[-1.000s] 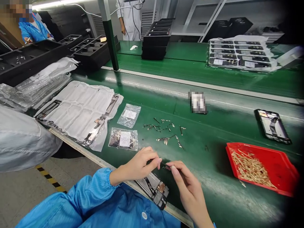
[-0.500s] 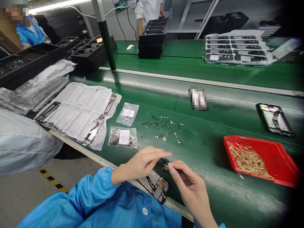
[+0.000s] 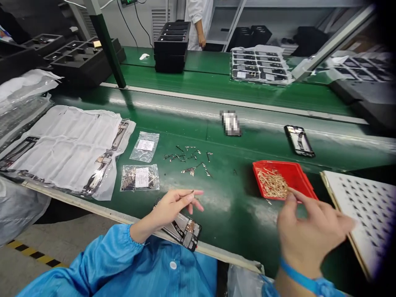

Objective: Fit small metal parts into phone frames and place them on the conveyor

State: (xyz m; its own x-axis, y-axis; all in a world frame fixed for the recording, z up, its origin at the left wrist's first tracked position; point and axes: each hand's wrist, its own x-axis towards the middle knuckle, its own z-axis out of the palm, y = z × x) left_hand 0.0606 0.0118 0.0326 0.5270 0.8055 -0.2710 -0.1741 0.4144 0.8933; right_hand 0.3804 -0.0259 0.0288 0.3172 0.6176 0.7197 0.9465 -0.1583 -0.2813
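My left hand [image 3: 177,204] has thumb and index finger pinched together, with a small dark tip at the fingertips. Under and beside it lies an opened phone body [image 3: 188,231], its inner metal parts showing, at the front edge of the green bench. My right hand [image 3: 309,225], wearing a blue wristband, reaches to a red tray [image 3: 298,175] on the right. Its thumb and index fingertip come together at the heap of small gold-coloured pieces [image 3: 270,183]; whether a piece is between them cannot be seen.
Small black-and-metal strips [image 3: 192,159] lie scattered mid-bench. Left are two labelled plastic bags [image 3: 141,177] and a white tray of phone parts [image 3: 71,136]. A phone frame [image 3: 299,141] lies behind the red tray; a perforated white board [image 3: 365,218] is at right. A person [image 3: 198,20] stands across.
My right hand has left the black strip near my left hand and moved right to the red tray. My left thumb and index finger have come together. The view has swung right.
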